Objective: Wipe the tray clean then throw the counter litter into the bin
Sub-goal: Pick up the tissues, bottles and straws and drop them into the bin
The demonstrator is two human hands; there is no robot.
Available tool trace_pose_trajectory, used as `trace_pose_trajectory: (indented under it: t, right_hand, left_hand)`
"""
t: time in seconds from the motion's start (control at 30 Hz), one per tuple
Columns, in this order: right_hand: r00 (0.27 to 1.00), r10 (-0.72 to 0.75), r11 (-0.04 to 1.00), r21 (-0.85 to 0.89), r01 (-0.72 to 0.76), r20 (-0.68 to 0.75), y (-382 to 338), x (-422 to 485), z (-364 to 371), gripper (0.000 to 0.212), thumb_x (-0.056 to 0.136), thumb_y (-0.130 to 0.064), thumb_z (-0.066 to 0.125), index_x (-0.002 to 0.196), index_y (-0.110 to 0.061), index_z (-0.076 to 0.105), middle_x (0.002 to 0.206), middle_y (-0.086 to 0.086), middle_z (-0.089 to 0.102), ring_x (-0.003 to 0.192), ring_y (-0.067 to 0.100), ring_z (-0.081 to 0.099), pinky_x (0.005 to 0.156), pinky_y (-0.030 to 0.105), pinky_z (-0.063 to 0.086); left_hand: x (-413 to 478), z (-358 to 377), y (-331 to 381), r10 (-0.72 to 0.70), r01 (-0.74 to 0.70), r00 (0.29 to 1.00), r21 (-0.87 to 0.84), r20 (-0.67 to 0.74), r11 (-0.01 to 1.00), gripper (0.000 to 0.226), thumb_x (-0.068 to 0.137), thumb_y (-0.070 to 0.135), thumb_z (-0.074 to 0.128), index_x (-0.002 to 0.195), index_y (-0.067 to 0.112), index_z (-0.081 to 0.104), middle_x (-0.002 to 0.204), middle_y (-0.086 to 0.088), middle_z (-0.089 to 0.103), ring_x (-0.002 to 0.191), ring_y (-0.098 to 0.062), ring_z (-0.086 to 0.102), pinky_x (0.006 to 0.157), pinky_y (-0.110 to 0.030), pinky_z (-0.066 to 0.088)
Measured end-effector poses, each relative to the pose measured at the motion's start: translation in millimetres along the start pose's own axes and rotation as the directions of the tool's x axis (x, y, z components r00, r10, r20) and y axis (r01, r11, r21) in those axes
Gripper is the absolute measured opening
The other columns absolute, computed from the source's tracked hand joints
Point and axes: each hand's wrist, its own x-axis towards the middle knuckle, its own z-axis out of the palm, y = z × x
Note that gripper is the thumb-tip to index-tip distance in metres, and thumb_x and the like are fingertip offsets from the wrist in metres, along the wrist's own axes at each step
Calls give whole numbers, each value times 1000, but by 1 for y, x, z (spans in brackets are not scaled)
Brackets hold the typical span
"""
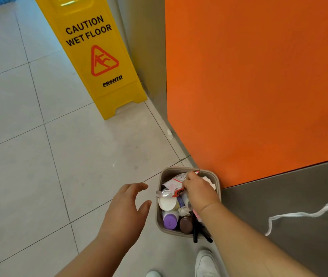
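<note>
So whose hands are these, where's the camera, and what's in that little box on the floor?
The camera sits on a person's head and looks down, so you see their own two hands. The left hand is open above the floor tiles. The right hand pinches a red and white wrapper in its fingers over a small beige bin. The bin is full of litter, like a purple-capped bottle. A yellow wet floor sign stands beside an orange wall.
</note>
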Motion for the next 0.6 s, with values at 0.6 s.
trace_pose_trajectory:
  t: [0.6]
  right_hand:
    - [997,-44,991,-124,51,62,-29,-79,-78,61,87,-6,54,142,-24,37,146,-3,33,132,21,34,108,33,35]
  left_hand:
    - [-33,-66,59,72,-72,997,-49,-7,996,31,91,24,58,120,33,55,115,18,53,104,1,47,86,-16,36]
